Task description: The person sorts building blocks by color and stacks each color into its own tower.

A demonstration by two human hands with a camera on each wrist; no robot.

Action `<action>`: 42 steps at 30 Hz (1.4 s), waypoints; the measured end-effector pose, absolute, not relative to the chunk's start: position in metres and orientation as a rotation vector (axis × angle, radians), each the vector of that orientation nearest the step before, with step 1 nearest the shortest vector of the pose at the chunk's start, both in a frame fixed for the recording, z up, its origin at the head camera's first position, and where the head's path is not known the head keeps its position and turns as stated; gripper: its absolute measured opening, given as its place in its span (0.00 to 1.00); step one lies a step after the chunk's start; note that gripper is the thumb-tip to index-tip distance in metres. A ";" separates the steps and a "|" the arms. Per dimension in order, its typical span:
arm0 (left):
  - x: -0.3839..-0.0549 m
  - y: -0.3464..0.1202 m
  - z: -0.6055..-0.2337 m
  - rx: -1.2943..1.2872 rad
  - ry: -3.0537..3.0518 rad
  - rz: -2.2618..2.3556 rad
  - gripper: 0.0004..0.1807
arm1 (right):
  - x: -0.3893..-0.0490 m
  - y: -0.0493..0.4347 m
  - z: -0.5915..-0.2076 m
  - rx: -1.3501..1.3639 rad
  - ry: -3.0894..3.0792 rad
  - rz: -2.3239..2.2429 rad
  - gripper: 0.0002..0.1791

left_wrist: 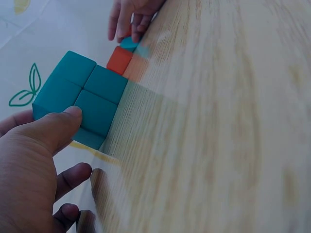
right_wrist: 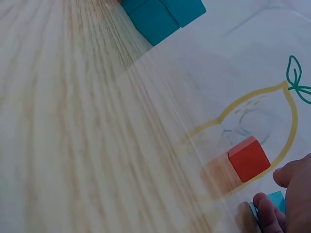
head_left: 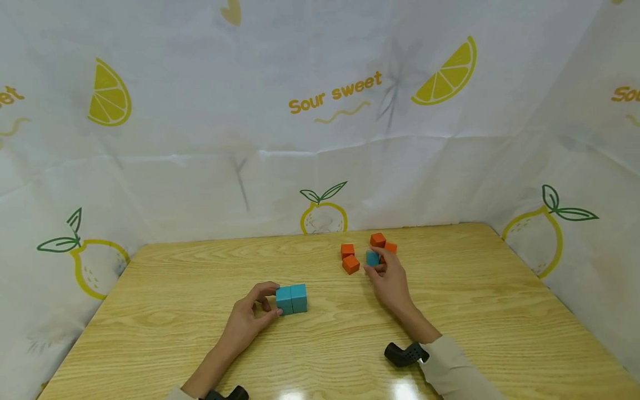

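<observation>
My left hand (head_left: 245,319) holds a compact stack of blue cubes (head_left: 299,298) by its left end. In the left wrist view, the thumb presses a front face of the blue stack (left_wrist: 97,104), two cubes high and two wide. Over at the right, my right hand (head_left: 391,282) reaches to a single blue cube (head_left: 372,258), thumb and index finger on either side of it. The right wrist view shows that cube (right_wrist: 278,200) partly behind a finger; I cannot tell whether the fingers pinch it.
Two orange cubes (head_left: 351,264) sit left of the single blue cube. More orange cubes (head_left: 378,240) lie behind it, partly covered by the right hand. All this is on a wooden table (head_left: 200,266), with a white lemon-print sheet (head_left: 210,194) hanging behind.
</observation>
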State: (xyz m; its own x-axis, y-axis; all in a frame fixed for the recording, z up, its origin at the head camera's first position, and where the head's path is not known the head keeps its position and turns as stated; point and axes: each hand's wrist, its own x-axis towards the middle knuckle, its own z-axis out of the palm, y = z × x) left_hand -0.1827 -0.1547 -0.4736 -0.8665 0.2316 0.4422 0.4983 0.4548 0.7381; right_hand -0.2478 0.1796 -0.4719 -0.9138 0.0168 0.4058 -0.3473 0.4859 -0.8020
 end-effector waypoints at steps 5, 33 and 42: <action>-0.183 -0.154 -0.474 -0.610 -2.432 -1.368 0.26 | -0.248 0.182 -0.469 0.275 -2.398 1.389 0.26; -0.182 -0.154 -0.472 -0.618 -2.439 -1.382 0.26 | -0.245 0.180 -0.472 0.350 -2.403 1.214 0.17; -0.183 -0.155 -0.474 -0.614 -2.437 -1.403 0.26 | -0.235 0.186 -0.471 0.424 -2.406 1.128 0.19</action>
State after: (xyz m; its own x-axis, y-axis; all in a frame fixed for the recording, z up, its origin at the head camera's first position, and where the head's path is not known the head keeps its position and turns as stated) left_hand -0.1830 -0.1549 -0.4739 -0.8762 0.2283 0.4244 0.4816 0.4437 0.7558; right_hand -0.2346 0.1857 -0.4713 -0.8529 -0.0852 0.5151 -0.4506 0.6186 -0.6436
